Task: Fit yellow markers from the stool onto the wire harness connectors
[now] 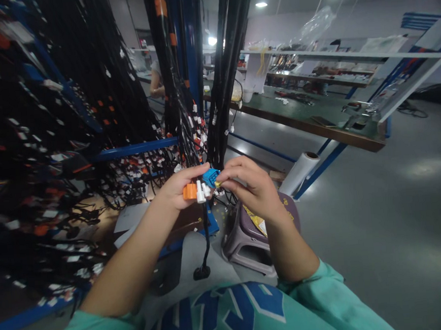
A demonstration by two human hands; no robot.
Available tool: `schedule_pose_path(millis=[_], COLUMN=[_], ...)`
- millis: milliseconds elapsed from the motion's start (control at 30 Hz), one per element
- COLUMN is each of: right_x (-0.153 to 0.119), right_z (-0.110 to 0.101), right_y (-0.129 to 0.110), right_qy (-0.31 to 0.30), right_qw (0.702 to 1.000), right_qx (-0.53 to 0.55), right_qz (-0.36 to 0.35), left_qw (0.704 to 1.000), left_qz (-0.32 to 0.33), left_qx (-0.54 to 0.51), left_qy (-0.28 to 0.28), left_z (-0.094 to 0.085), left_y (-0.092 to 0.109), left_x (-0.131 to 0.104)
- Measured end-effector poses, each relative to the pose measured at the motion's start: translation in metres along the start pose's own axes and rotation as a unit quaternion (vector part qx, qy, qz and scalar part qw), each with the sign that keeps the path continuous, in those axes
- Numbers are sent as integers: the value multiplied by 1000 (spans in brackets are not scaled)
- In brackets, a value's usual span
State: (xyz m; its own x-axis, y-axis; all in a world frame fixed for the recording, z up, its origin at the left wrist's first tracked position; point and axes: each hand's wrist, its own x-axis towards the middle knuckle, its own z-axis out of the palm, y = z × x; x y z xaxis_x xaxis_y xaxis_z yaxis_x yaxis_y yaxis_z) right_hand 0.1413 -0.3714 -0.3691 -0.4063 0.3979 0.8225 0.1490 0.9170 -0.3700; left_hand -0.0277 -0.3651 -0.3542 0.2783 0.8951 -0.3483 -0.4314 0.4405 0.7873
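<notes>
The blue connector (pixel 211 177), boxy plastic with a face of small square openings, sits between the two hands, just in front of the hanging cable bundles (pixel 215 94). The left hand (pixel 178 188) grips it with the thumb along its top, an orange connector (pixel 189 191) and a white connector (pixel 200 192) lying just beneath that thumb. The right hand (pixel 251 183) pinches a small yellow piece (mostly hidden by the fingertips) at the blue connector's lower right edge. Glossy black strands crowd close behind and to the left, crossed by a straight blue rail (pixel 139 148). Below the right forearm stands a rounded plastic stool (pixel 234 246); beyond it leans a smooth whitish roll (pixel 299 174). Rightward, past the workbench's brown edge (pixel 325 135), smooth grey floor (pixel 378 224) opens wide.
</notes>
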Motion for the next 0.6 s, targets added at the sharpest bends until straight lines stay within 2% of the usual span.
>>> schedule_pose_path(millis=[133,233,400,533,600], right_x=[0,-1,-7,-13,-14], right_z=[7,13,26,38,40], right_y=[2,3,6,10,11], right_qy=[13,50,82,163,183], right_qw=[999,991,944,916,908], right_qx=[26,69,210,255,258], right_qz=[40,102,242,262,274], left_qw=[1000,1000,1000,999,999], left_qz=[-5,-1,12,26,30], left_qx=[1,-2,-6,15,19], left_qy=[2,7,20,23,31], left_z=[2,6,9,6,5], left_y=[-1,-2,-5,-10,-11], left_x=[-1,-3,-4,-1,0])
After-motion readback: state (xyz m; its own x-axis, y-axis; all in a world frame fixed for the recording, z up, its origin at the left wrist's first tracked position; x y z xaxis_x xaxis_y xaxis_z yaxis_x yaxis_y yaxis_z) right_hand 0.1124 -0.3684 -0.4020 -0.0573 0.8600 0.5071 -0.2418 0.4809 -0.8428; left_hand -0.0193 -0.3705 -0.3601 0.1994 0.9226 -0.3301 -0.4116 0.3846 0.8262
